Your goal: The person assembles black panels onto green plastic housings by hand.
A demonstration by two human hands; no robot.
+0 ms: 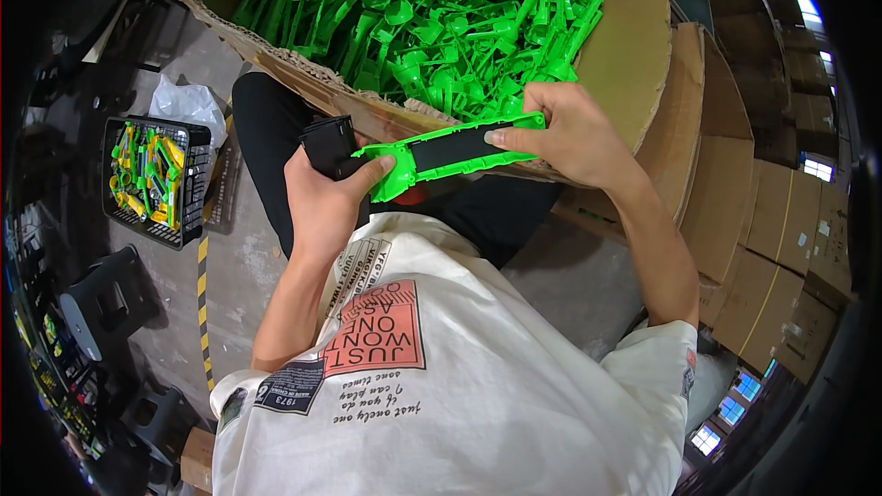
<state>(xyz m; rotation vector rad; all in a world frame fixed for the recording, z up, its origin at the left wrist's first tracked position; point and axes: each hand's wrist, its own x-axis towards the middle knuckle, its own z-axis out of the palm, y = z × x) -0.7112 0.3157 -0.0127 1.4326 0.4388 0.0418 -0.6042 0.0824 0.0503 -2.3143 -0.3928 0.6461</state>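
Note:
Both my hands hold one long bright green plastic part [459, 149] with a flat black insert along its middle. My left hand [326, 197] grips its left end with the thumb on top and also holds a stack of black flat pieces [329, 143] against the palm. My right hand [565, 133] holds the right end from above, fingertips pressing on the black insert. The part hangs just in front of a big cardboard box [303, 83] heaped with several similar green plastic parts [432, 18].
A black crate [197, 186] with green and yellow parts stands on the floor at left, beside a white bag [184, 101]. Stacked cardboard boxes [781, 220] rise at right. A yellow-black floor stripe [204, 303] runs below the crate. Dark stools [101, 298] stand at lower left.

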